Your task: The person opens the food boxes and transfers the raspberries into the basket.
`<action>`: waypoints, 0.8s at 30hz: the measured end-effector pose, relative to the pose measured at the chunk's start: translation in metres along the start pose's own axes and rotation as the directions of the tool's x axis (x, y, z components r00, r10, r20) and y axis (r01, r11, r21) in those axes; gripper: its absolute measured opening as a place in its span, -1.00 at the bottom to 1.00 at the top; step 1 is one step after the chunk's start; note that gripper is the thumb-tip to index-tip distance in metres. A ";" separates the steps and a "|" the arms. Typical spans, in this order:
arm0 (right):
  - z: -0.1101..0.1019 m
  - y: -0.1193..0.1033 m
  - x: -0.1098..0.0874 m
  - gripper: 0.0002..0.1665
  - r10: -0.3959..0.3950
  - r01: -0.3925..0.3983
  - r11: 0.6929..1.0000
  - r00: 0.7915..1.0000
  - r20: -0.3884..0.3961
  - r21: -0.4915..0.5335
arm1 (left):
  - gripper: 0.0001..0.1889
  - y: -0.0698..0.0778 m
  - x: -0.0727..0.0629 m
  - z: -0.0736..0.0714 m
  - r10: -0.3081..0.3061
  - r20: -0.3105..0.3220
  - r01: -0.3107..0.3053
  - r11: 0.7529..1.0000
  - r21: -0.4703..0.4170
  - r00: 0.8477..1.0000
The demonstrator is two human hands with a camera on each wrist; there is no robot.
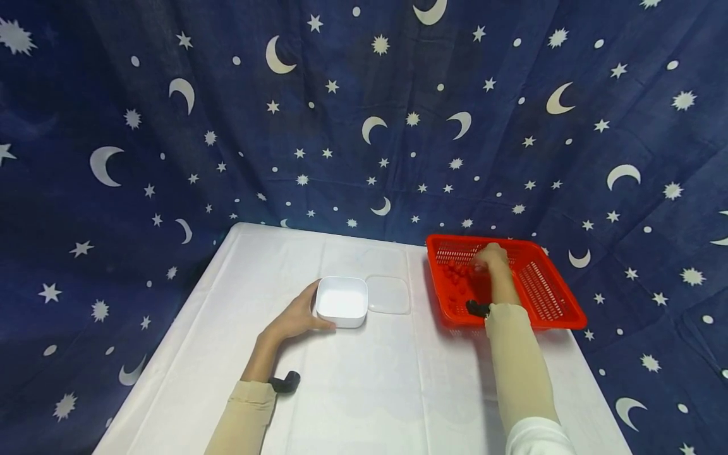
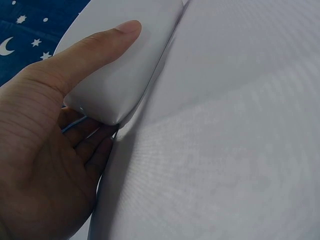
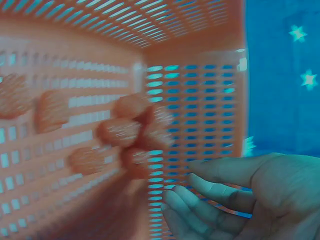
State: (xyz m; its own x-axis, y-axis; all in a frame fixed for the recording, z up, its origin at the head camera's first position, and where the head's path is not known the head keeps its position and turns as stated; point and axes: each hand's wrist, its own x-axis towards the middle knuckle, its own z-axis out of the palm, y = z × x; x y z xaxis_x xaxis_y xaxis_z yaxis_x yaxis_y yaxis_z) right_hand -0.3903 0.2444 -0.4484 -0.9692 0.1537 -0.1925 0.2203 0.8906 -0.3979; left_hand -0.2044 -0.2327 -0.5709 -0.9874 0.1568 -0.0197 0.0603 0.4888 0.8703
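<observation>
On the white cloth stands a small white square container [image 1: 341, 321], its open top facing up. My left hand [image 1: 296, 316] grips its left side; in the left wrist view the thumb [image 2: 107, 47] lies along one wall of the container [image 2: 130, 75], with the other fingers partly hidden behind it. My right hand [image 1: 491, 258] reaches down into a red slatted basket [image 1: 560, 306]. Its fingers are loosely bent, with nothing visible between them. Near them in the basket lie several small red, rough-surfaced pieces [image 3: 120, 131], blurred and of a kind I cannot tell.
A flat, see-through lid [image 1: 388, 295] lies just right of the container. The basket sits at the table's far right corner, with high perforated walls around the right hand. Behind the table hangs a dark blue curtain [image 1: 341, 126] with moons and stars.
</observation>
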 end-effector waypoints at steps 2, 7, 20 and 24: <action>-0.006 -0.007 -0.005 -0.70 -0.008 0.008 1.000 0.999 -0.035 0.007 | 0.46 -0.001 0.000 0.000 0.000 0.004 0.000 1.000 0.004 1.000; -0.025 -0.033 -0.021 -0.74 -0.078 0.083 0.996 0.991 -0.110 0.045 | 0.46 0.000 0.000 0.000 0.004 0.003 -0.004 1.000 0.008 1.000; -0.027 -0.122 -0.088 -0.76 -0.352 0.387 0.917 0.900 -0.256 0.100 | 0.46 0.001 0.000 0.000 -0.008 -0.008 0.009 1.000 0.019 1.000; -0.013 -0.143 -0.102 -0.78 -0.448 0.480 0.872 0.863 -0.235 0.099 | 0.44 0.001 0.001 0.000 -0.018 -0.003 0.018 1.000 0.012 1.000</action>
State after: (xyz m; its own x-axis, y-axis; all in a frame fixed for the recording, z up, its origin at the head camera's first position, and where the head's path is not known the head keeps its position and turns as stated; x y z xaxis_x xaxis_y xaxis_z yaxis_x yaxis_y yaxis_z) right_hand -0.3239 0.1073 -0.3600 -0.9606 -0.1654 0.2233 -0.2619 0.8077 -0.5283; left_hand -0.2054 -0.2320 -0.5701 -0.9888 0.1457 -0.0336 0.0445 0.5016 0.8639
